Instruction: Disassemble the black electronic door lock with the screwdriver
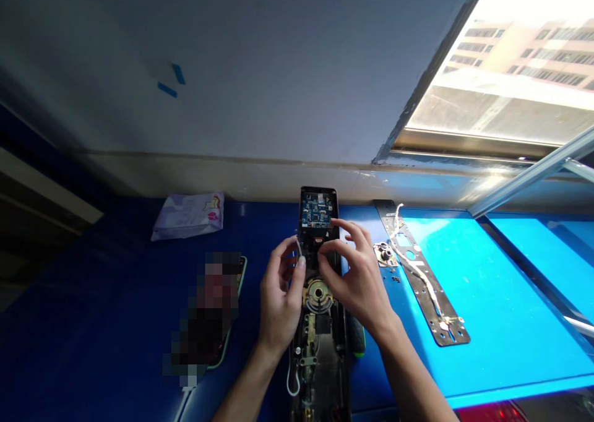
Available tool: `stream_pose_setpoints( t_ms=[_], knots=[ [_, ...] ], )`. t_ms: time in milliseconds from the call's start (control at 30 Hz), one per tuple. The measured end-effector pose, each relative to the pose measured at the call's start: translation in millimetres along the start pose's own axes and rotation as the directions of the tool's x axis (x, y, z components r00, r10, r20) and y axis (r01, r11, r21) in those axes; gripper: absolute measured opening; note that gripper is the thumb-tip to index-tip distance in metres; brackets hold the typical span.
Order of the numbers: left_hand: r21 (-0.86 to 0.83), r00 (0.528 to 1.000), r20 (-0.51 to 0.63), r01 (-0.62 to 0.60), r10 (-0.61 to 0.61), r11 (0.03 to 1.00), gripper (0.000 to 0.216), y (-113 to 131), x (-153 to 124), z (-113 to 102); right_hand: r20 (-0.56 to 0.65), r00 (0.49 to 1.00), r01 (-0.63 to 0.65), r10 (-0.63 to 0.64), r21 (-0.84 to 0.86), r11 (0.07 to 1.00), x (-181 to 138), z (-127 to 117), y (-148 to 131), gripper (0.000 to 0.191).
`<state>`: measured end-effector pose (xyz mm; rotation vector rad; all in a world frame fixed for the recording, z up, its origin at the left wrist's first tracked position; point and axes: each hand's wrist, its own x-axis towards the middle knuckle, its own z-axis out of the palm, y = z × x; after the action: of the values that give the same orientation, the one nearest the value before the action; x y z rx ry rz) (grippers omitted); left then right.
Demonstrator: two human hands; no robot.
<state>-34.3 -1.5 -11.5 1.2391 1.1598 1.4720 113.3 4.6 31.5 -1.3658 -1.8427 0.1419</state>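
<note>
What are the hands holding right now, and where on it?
Left hand pinches a thin white wire near its upper end. Right hand fingertips rest on the opened lock body just below its circuit board, not gripping it.

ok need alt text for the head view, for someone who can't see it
Two bare hands, left hand and right hand, work at the middle of an opened lock body lying on a blue table, just below its circuit board. A metal plate with a white cable lies to the right, a phone and a soft packet to the left.
</note>
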Motion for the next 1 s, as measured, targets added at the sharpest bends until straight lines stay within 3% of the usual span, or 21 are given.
stream_pose_setpoints(
  t_ms=[133,433,600,700,767,867,1000],
  knots=[
    [0.004,1.000,0.004,0.001,-0.001,1.000,0.039,1,0,0,-0.059,0.998,-0.037,0.034,-0.041,0.998,0,0,1,0.002],
    [0.018,1.000,0.005,-0.014,0.014,1.000,0.038,1,1,0,-0.116,0.992,-0.071,0.055,-0.143,0.987,1,8,-7,0.009],
    [0.113,0.999,0.012,-0.043,0.042,0.993,0.044,-4,2,-2,-0.195,0.976,-0.114,0.096,-0.087,0.990,0,1,-19,0.011],
    [0.309,0.985,-0.030,-0.152,0.169,0.939,0.044,4,2,-4,-0.235,0.959,-0.158,0.158,0.020,0.987,-1,-13,-24,0.010],
    [0.456,0.951,-0.029,-0.262,0.308,0.851,0.038,17,3,-4,-0.265,0.941,-0.192,0.210,0.092,0.977,-3,-25,-24,0.011],
    [0.532,0.893,0.074,-0.411,0.443,0.740,0.029,42,6,2,-0.286,0.915,-0.244,0.285,0.171,0.955,-8,-41,-15,0.014],
    [0.421,0.836,0.319,-0.548,0.448,0.723,0.024,67,12,24,-0.301,0.880,-0.325,0.368,0.183,0.928,-22,-59,11,0.020]
  ],
)
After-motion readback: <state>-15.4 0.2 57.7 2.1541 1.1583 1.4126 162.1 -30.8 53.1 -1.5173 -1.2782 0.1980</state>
